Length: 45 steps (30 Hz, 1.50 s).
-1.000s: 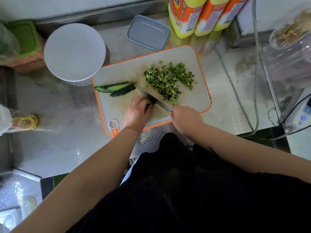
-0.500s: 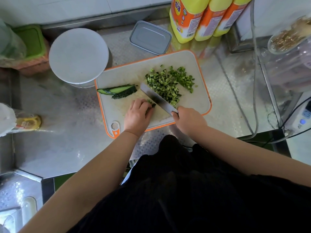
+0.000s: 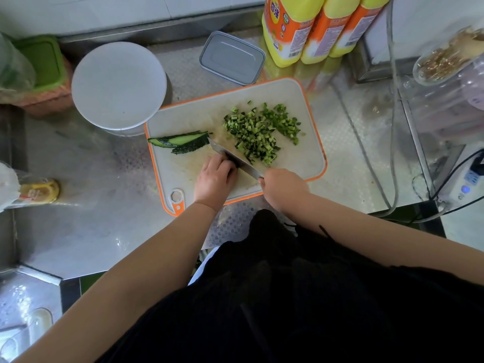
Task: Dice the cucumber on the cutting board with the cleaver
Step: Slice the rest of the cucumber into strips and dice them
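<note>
On orange-rimmed white cutting board (image 3: 301, 158), R hand (image 3: 284, 189) gripped steel cleaver (image 3: 230, 158) mid-dice, L hand (image 3: 216, 176) curled on dark-green cucumber bit, hidden; next: uncut strips (image 3: 180, 141)

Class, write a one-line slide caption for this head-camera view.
Right hand chops with the cleaver beside the left hand; diced cucumber piles on the cutting board.

counter (image 3: 86, 226): shiny embossed steel
cutting board (image 3: 301, 158): matt pale plastic, orange rim
cleaver (image 3: 230, 157): smooth bright metal
bottles (image 3: 290, 30): glossy yellow plastic
lid (image 3: 231, 57): dull grey metal
</note>
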Motion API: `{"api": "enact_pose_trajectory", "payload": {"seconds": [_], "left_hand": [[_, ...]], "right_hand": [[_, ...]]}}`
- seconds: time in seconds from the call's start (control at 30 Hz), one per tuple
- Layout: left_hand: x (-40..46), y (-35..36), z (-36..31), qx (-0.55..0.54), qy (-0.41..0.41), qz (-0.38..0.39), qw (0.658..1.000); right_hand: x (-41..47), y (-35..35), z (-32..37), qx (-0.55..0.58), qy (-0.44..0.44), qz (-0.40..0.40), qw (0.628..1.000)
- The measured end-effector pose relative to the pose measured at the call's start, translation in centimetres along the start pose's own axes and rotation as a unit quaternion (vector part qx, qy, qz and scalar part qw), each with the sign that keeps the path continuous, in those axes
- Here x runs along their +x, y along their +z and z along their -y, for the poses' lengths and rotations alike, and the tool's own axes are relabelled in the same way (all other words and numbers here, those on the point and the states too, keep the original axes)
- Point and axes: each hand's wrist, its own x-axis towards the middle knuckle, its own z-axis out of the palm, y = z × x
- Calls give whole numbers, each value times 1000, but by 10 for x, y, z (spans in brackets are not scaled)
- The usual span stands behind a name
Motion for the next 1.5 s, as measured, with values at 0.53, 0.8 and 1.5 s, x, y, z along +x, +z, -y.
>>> {"api": "enact_pose_trajectory", "payload": {"seconds": [0.53, 0.8, 1.5], "left_hand": [[-9, -19, -5, 26, -12, 21, 999], [-5, -11, 4, 21, -32, 25, 999], [-7, -23, -4, 19, -8, 22, 1000]], "right_hand": [[-4, 1, -5, 32, -36, -49, 998], [-5, 2, 7, -35, -29, -33, 998], [2, 3, -12, 55, -26, -28, 998]]}}
